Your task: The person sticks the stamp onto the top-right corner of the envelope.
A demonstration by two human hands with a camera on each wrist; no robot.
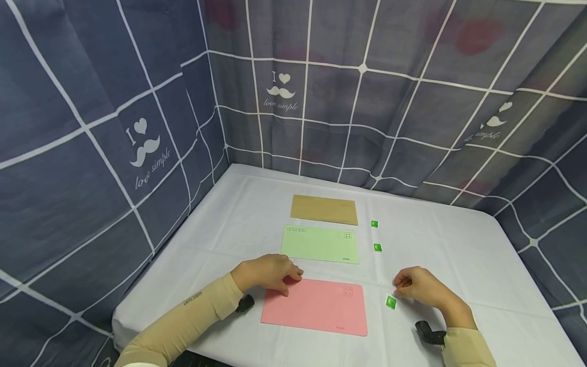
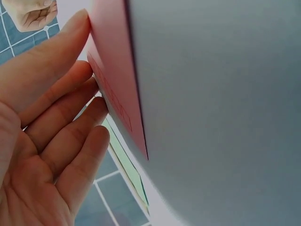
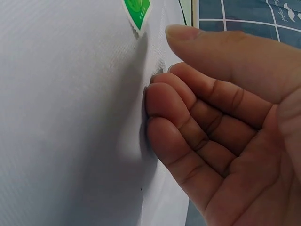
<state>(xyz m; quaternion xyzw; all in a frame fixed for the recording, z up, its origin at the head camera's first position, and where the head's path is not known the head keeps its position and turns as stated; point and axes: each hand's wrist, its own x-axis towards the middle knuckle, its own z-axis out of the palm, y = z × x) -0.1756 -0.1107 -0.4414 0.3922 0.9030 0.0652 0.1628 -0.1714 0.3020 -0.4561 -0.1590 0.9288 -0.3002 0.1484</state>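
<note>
In the head view a pink envelope lies flat near the front of the white-covered table. My left hand rests on its upper left edge, thumb and fingertips touching the paper. The left wrist view shows those fingers relaxed and slightly bent along the pink envelope. Just right of the envelope lies a green stamp with a white border. My right hand is beside this stamp, its fingers loosely curled and holding nothing. In the right wrist view its fingertips are at the cloth, apart from the stamp.
Behind the pink envelope lie a light green envelope and, farther back, a brown envelope. Two more green stamps lie to their right. A dark patterned curtain hangs around the table.
</note>
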